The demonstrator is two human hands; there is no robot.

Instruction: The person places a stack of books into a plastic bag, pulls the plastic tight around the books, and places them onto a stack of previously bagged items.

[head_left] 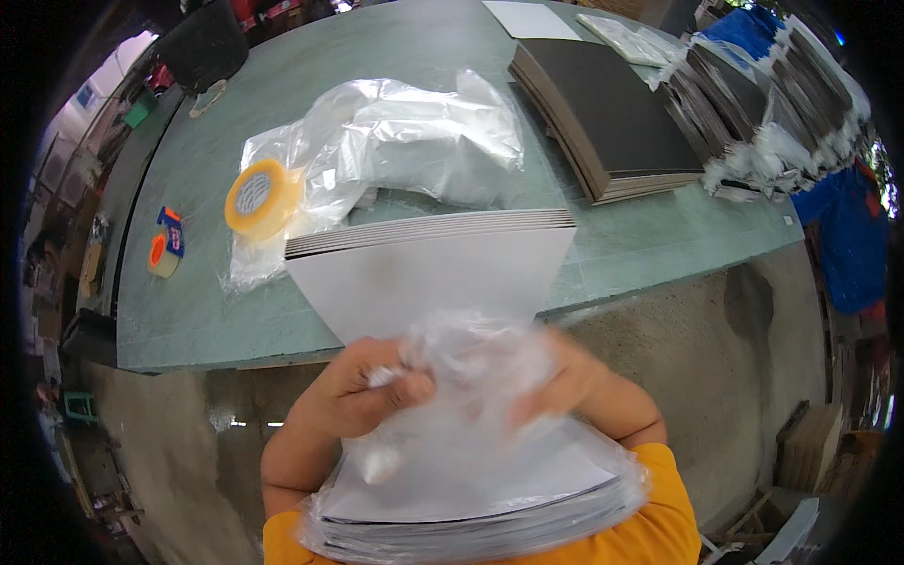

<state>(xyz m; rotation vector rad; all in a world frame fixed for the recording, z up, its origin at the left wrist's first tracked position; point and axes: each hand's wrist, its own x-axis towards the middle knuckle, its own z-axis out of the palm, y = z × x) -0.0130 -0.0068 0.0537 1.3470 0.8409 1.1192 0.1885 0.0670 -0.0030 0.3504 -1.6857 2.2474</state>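
Note:
Bunched clear plastic (471, 363), blurred by motion, lies between my hands. My left hand (372, 391) is closed on it, thumb pressed against the fingers. On the other side my right hand (570, 381) is smeared, but its fingers look curled around the same plastic. Below them, against my body, is a stack of white sheets (461, 494) inside the clear plastic bag (617, 466). Beyond my hands, a stack of stiff white boards (428, 268) with dark undersides meets the table's near edge. Whether both stacks are one is hidden by the plastic.
The green table (311, 330) holds a heap of clear plastic bags (414, 132), a yellowish tape roll (259, 200) and a small tape dispenser (166, 247). Black-topped boards (603, 113) are piled at the far right, beside plastic-wrapped stacks (744, 104). A white sheet (529, 20) lies behind.

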